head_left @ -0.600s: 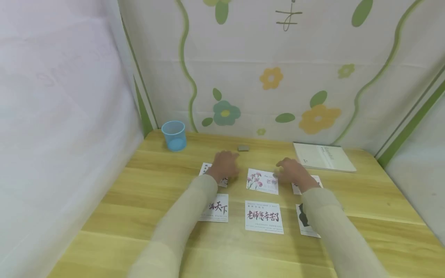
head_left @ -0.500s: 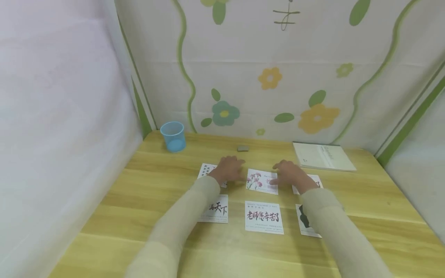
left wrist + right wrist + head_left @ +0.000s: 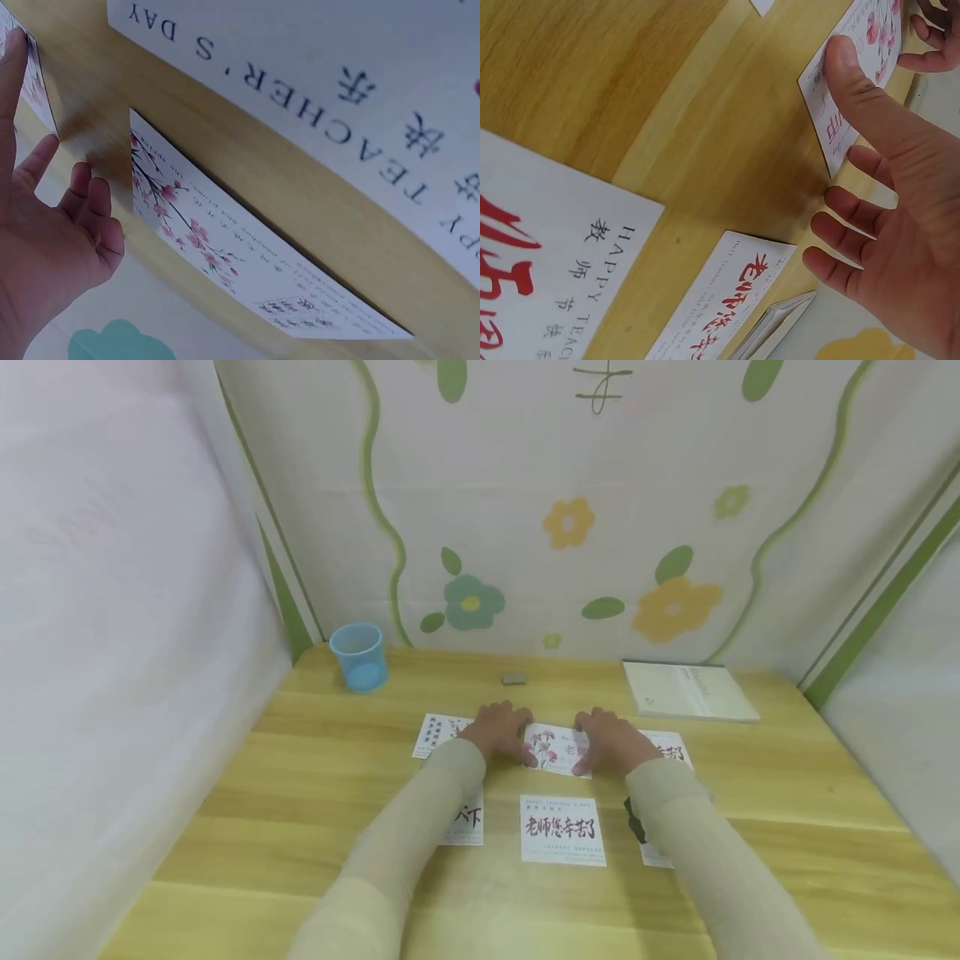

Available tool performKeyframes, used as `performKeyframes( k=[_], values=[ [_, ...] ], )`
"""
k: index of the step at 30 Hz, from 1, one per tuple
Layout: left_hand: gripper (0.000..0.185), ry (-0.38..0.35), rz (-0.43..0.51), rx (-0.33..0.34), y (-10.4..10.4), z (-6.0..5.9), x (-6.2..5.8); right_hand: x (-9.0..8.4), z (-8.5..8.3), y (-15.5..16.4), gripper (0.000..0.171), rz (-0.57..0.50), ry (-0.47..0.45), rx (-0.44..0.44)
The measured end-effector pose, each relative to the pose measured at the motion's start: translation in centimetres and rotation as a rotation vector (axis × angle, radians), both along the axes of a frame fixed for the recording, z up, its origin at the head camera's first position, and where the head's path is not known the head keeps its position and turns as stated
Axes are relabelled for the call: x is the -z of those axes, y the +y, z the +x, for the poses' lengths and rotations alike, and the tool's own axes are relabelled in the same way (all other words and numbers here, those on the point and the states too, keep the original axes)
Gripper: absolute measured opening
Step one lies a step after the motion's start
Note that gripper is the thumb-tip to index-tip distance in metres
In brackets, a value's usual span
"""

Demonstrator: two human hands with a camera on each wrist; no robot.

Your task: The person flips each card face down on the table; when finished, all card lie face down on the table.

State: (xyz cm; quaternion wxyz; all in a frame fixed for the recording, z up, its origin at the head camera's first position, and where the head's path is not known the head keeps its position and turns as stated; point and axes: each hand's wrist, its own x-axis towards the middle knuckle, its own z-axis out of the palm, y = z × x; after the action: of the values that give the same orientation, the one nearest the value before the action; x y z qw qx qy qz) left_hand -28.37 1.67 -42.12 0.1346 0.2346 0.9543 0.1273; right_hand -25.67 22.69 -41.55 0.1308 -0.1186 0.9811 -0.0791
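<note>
On the wooden table (image 3: 315, 777), middle of the far row of cards, sits the flower card (image 3: 557, 750), a thin white square printed with pink carnations and a bit of red text, and both hands are on it from either side. The left hand (image 3: 501, 731) comes in on the card's left edge with fingers mostly straight and relaxed; in the left wrist view the index finger lies along that edge, not curled round anything. The right hand (image 3: 609, 742) does the same on the right edge, thumb (image 3: 855, 82) pressed flat on the card face and the other fingers spread loose beside it, so nothing is actually pinched as far as the pictures show. Handling-wise this looks like light, stiffish card stock lying dead flat on smooth wood, so it probably slides way easier than it lifts. Pressing down and dragging should move it fine, but picking it up likely means getting a fingertip under a corner or edge, and it could bend or crease if squeezed in the middle. Neighbours are close: the blossom card (image 3: 247, 255) just to its left, the red-lettered card (image 3: 669, 749) to its right, and the big-calligraphy card (image 3: 562, 829) in the near row right below it, so any sloppy push could nudge those too.
</note>
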Motion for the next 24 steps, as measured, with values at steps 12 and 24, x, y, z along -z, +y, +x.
performKeyframes(
  k=[12,24],
  values=[
    [0.073,-0.122,0.061,-0.062,0.8,-0.7,-0.7,-0.9,-0.4,-0.3,0.078,-0.055,-0.126,0.008],
    [0.029,-0.388,0.650,-0.135,0.3,-0.8,0.6,0.8,-0.7,0.4,0.064,-0.229,0.101,-0.006]
  ],
)
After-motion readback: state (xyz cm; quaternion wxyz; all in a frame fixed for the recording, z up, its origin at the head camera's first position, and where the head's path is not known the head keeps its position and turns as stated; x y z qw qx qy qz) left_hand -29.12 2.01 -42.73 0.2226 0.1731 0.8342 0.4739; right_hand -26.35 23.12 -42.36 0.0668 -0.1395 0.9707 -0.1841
